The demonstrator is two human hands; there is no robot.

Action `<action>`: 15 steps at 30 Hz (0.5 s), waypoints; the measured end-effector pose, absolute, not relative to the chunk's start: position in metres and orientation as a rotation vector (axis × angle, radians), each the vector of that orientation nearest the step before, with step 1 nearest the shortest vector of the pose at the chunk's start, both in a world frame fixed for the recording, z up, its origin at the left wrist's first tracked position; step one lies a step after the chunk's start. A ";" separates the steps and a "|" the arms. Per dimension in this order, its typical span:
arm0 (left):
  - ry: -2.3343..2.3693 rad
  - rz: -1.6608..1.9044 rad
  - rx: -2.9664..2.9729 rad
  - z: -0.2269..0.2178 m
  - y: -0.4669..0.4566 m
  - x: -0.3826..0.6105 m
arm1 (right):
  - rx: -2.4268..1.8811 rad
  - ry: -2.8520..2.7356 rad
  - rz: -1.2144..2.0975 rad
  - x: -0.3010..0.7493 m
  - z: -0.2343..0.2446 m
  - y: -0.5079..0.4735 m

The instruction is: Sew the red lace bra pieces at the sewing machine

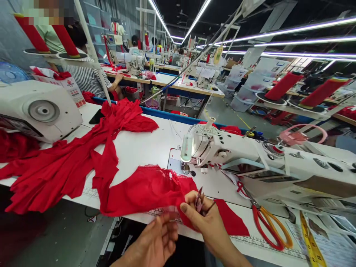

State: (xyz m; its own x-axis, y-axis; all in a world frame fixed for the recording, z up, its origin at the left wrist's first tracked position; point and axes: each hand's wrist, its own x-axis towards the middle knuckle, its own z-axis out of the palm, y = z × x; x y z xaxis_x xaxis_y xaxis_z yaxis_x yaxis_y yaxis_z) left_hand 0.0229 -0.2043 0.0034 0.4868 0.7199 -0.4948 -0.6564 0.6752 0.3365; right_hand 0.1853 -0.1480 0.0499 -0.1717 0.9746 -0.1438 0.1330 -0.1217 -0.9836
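My right hand (207, 218) is closed around small dark thread snips (199, 200), with their tips pointing up. Its thumb and forefinger also lie on the edge of a red garment piece (144, 189) with lace trim along its far side. My left hand (157, 237) is just left of it at the garment's near edge, palm turned inward. Its fingers are loosely curled and apart, and the fingertips near the cloth are blurred. The garment piece lies in front of the sewing machine's needle area (185, 167). Another flap of red cloth (232, 218) extends right, beyond my right hand.
A heap of red cut pieces (83, 152) spreads over the table at left. The sewing machine (250, 152) fills the right side. Scissors with red and orange handles (269, 226) and a yellow tape measure (311, 241) lie at right. A person in a striped top (86, 78) sits behind.
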 end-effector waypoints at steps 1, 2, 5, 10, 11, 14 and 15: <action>0.605 0.903 0.050 0.009 -0.196 0.025 | -1.290 -1.324 1.395 0.184 0.050 -0.151; 0.576 0.957 0.021 0.017 -0.188 0.026 | -1.275 -1.295 1.410 0.183 0.050 -0.155; 0.622 1.127 0.074 0.038 -0.169 0.022 | -1.270 -1.292 1.425 0.181 0.042 -0.165; 0.790 1.321 0.207 0.056 -0.164 0.008 | -1.281 -1.602 1.450 0.184 0.041 -0.166; 0.811 1.323 0.214 0.058 -0.164 0.005 | -1.267 -1.673 1.449 0.186 0.044 -0.165; 0.944 1.360 0.291 0.060 -0.165 -0.001 | -1.285 -1.843 1.356 0.195 0.060 -0.162; 1.011 1.394 0.329 0.061 -0.164 -0.002 | -1.310 -1.898 1.289 0.198 0.066 -0.160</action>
State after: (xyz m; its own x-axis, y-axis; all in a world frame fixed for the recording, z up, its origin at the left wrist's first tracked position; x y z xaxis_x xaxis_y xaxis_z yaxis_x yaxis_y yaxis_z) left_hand -0.0024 -0.1644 0.0611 -0.1401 0.9096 -0.3911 -0.6542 0.2115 0.7262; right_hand 0.1980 -0.1598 0.0656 -0.4159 0.9027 -0.1101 0.4351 0.0912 -0.8957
